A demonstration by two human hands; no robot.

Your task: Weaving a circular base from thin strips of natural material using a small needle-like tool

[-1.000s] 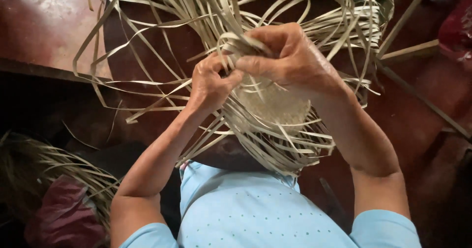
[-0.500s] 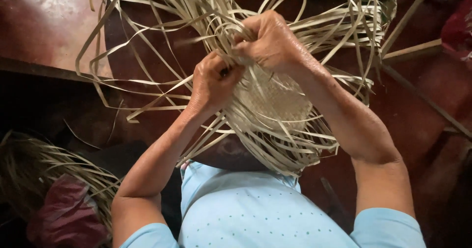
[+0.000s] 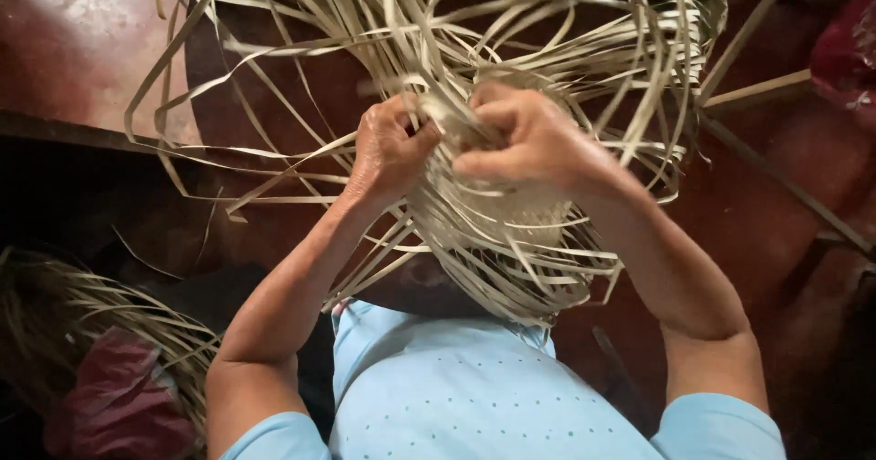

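both hands up at a half-woven basket of pale flat strips point(image 3: 511, 223), held over the lap, loose ends fanning up and outward. left hand point(image 3: 388, 150) fingers curled tight, pinching strips at the weave edge. right hand point(image 3: 529, 141) fingers closed over a bunch of strips, knuckles up. hands nearly touching; working strip lies between them, its long axis running up and away from the body. second bundle of strips point(image 3: 82, 332) lower left, well apart.
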